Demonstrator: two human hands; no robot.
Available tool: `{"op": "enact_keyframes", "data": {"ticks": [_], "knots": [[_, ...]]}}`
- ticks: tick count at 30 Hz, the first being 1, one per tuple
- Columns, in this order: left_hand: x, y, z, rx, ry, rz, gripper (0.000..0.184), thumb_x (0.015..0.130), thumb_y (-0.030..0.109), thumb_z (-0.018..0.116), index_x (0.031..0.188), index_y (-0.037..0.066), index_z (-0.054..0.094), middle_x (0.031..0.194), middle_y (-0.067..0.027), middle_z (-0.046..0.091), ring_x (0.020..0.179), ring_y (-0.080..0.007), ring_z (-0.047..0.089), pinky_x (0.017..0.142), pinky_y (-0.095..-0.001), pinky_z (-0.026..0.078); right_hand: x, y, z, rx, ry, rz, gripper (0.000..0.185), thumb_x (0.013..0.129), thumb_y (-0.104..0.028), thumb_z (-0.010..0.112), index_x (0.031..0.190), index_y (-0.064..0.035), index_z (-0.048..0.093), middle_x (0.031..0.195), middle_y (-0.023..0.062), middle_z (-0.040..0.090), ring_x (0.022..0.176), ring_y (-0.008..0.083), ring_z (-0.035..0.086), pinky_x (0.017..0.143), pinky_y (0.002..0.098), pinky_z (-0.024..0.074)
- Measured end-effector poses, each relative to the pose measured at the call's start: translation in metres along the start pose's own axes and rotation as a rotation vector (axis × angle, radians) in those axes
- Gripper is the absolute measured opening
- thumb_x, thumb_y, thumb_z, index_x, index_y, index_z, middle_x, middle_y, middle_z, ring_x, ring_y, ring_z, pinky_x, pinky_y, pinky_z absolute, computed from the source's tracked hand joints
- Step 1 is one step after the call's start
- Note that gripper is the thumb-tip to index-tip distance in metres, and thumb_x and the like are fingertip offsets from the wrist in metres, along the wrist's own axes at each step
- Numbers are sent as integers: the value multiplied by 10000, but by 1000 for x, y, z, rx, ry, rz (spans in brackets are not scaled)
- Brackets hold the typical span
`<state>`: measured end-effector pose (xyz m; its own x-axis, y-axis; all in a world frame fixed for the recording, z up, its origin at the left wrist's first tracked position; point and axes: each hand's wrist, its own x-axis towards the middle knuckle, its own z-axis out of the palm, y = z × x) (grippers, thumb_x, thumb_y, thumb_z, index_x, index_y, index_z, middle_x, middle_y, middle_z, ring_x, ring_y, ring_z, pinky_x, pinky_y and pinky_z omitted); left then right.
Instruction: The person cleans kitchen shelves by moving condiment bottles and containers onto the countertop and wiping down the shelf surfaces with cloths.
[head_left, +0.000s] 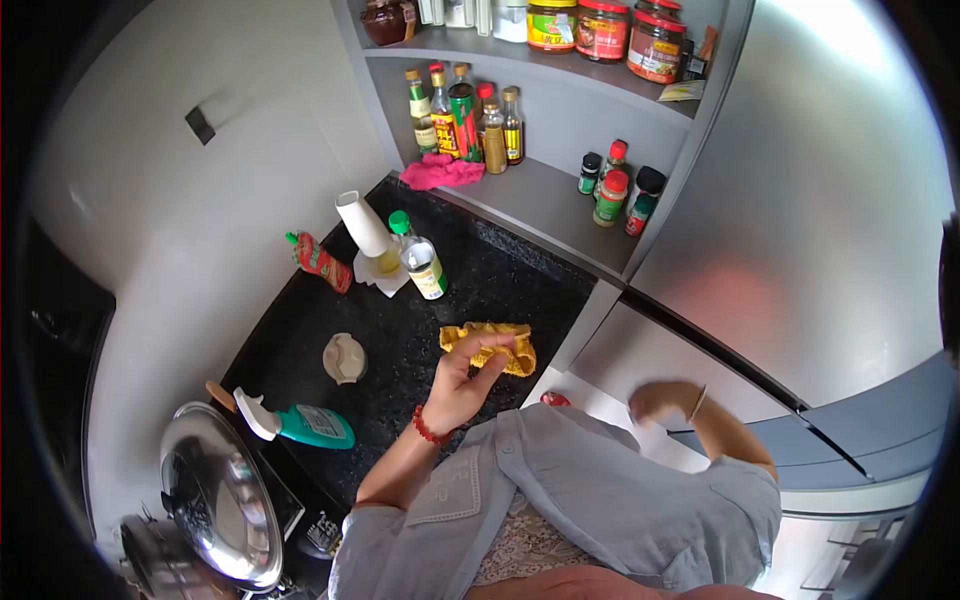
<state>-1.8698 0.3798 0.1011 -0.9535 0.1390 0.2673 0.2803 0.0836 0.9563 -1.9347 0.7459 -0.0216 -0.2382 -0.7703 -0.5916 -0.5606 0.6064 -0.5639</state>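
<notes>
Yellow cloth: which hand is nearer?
Left. The left hand is at the cloth, its fingers overlapping it in view; contact is unclear. The right hand, blurred, is off to the right, past the counter edge.

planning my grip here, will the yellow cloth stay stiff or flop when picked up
The yellow cloth will probably flop, since it lies in soft, uneven folds. Its textured surface suggests it shouldn't slip easily. It seems unlikely to roll, being bunched rather than round.
</notes>
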Motion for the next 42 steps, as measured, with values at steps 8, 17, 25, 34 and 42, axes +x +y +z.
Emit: {"op": "enact_keyframes", "data": {"ticks": [8, 17, 25, 34, 42], "knots": [[3, -27, 5, -164, 44, -73, 208, 942, -19, 527, 1131, -7, 612, 1037, -62, 657, 995, -119, 606, 891, -246, 463, -4, -22, 121, 571, 602, 424, 219, 815, -206, 653, 957, -54, 717, 906, 154, 700, 848, 245, 664, 757, 335, 513], [19, -50, 2, -164, 99, -73, 191, 942, 10, 545, 1114, 7, 630, 1004, -45, 668, 922, -99, 621, 817, -229, 491, -25, -14, 122, 516, 608, 153, 252, 865, -151, 645, 1104, -77, 680, 1016, 105, 699, 906, 184, 642, 809, 307, 507], [30, -113, 58, 44, -525, -181, 247, 923, 175, 589, 1109, 22, 643, 943, -72, 674, 896, -131, 652, 794, -281, 508, -23, -33, 93, 982, 671, 142, 263, 811, -151, 642, 1041, -34, 692, 947, 133, 701, 870, 290, 661, 778, 346, 518], [57, -115, 104, 101, -760, -160, 254, 898, 209, 609, 1054, 19, 673, 941, -106, 693, 877, -179, 650, 802, -299, 504, 2, 9, 94, -59, 499, 338, 203, 797, -207, 672, 938, -66, 706, 909, 130, 700, 849, 311, 664, 724, 366, 517], [43, -105, 39, 42, -483, -182, 229, 915, 170, 625, 1108, 49, 658, 993, -55, 687, 907, -146, 648, 794, -280, 518, 46, 44, 140, 150, 770, 658, 208, 791, -300, 625, 770, -93, 635, 826, 148, 680, 784, 355, 652, 656, 409, 499]]}}
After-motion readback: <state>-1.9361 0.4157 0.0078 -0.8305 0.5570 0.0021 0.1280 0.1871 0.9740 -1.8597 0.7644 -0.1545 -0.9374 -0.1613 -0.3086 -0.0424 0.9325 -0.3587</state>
